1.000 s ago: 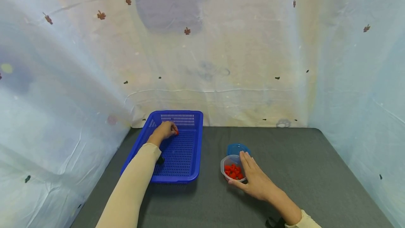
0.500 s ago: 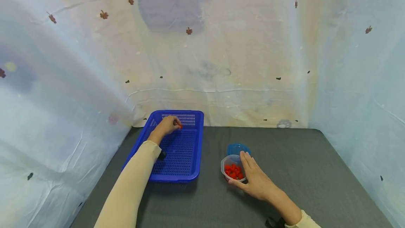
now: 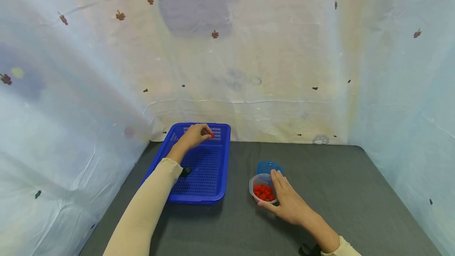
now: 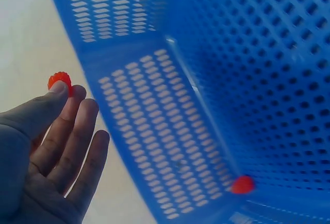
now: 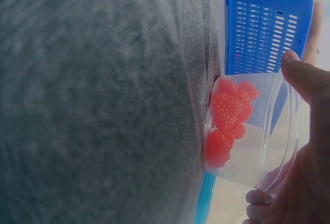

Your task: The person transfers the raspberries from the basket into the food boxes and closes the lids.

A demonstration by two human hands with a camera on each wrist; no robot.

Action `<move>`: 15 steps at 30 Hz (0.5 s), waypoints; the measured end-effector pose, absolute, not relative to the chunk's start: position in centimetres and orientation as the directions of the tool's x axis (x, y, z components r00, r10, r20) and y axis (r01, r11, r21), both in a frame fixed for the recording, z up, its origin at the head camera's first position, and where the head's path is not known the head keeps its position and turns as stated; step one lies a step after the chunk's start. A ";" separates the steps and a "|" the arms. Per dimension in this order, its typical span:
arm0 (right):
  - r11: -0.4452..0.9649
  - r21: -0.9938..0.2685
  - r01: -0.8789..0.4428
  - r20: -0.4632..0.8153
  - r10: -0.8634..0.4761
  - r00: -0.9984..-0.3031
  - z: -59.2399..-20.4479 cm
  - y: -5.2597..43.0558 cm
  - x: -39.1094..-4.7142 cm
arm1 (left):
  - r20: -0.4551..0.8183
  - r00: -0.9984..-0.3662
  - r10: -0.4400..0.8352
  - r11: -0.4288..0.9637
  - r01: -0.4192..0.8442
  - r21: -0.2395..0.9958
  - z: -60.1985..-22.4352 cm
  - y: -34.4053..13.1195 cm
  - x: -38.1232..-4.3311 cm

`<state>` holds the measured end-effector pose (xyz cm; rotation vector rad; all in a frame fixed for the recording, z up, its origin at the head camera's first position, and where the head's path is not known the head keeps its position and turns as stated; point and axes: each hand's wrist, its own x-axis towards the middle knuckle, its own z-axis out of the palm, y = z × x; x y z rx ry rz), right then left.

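Observation:
My left hand (image 3: 194, 136) is raised over the far part of the blue plastic basket (image 3: 227, 161). Between thumb and fingertip it pinches a small red raspberry (image 4: 59, 78), above the rim in the left wrist view. Another red berry (image 4: 243, 185) lies in a bottom corner of the basket. On the table my right hand (image 3: 289, 204) holds the clear plastic container (image 3: 251, 187) by its rim, thumb on one side and fingers on the other. Several raspberries (image 5: 230, 110) lie at the container's bottom.
A blue lid (image 3: 267, 166) lies on the grey table (image 3: 320, 173) just behind the container. The basket stands left of the container with a gap between them. A patterned cloth (image 3: 241, 70) hangs behind and at both sides of the table.
My left hand has risen and moved away toward the basket's far end and slightly right, carrying the raspberry. The right hand and the container have stayed in place.

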<state>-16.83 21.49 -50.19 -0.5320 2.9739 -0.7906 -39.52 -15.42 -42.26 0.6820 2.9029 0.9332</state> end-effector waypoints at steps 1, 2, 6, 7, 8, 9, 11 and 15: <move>0.814 -0.484 -0.322 0.071 -0.331 -0.941 -50.2 21.5 -16.8 | 0.121 -0.902 0.415 0.721 0.407 0.561 -41.9 -15.2 -39.3; 0.814 -0.483 -0.323 0.072 -0.331 -0.941 -50.2 21.5 -16.8 | 0.130 -0.898 0.421 0.716 0.417 0.560 -41.6 -15.0 -39.1; 0.815 -0.478 -0.326 0.073 -0.333 -0.940 -50.1 21.5 -16.9 | 0.150 -0.881 0.450 0.703 0.452 0.549 -40.7 -14.3 -38.3; 0.814 -0.481 -0.325 0.072 -0.333 -0.940 -50.1 21.5 -16.9 | 0.152 -0.878 0.454 0.701 0.457 0.547 -40.6 -14.1 -38.0; 0.813 -0.483 -0.325 0.072 -0.333 -0.940 -50.1 21.5 -16.9 | 0.153 -0.875 0.459 0.700 0.463 0.544 -40.5 -13.9 -37.8; 0.813 -0.484 -0.324 0.072 -0.333 -0.940 -50.1 21.5 -16.8 | 0.153 -0.873 0.463 0.699 0.466 0.543 -40.3 -13.7 -37.5; 0.811 -0.488 -0.322 0.070 -0.332 -0.941 -50.1 21.5 -16.8 | 0.155 -0.868 0.472 0.697 0.474 0.538 -40.1 -13.3 -37.0; 0.810 -0.490 -0.324 0.072 -0.332 -0.940 -50.1 21.5 -16.8 | 0.163 -0.858 0.488 0.688 0.492 0.534 -39.8 -12.6 -35.9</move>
